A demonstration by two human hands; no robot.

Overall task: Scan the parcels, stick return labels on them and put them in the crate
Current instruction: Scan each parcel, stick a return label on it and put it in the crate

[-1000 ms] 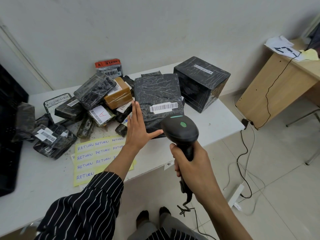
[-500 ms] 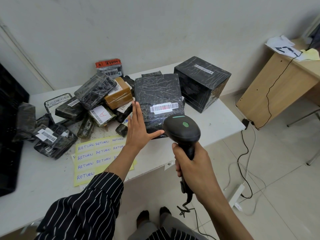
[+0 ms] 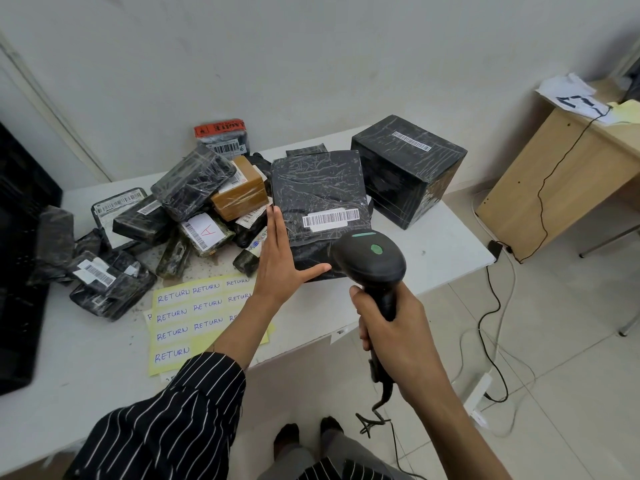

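Note:
A flat black wrapped parcel (image 3: 317, 188) stands tilted on the white table (image 3: 443, 244), its white barcode label (image 3: 330, 218) facing me. My left hand (image 3: 280, 261) props it with straight fingers along its left edge and the thumb under its lower edge. My right hand (image 3: 391, 327) grips the handle of a black barcode scanner (image 3: 370, 261), whose head points at the label from just below it. Yellow sheets of handwritten RETURN labels (image 3: 188, 317) lie on the table under my left forearm. A black crate (image 3: 20, 258) sits at the far left.
A heap of several wrapped parcels (image 3: 187, 216) covers the table's back left. A large black cube parcel (image 3: 407, 168) stands at the back right. A wooden desk (image 3: 568, 174) with papers is further right. Cables and a power strip (image 3: 479, 398) lie on the tiled floor.
The red scan line seen on the barcode label half a second ago is gone. Both hands, the parcel and the scanner have barely moved.

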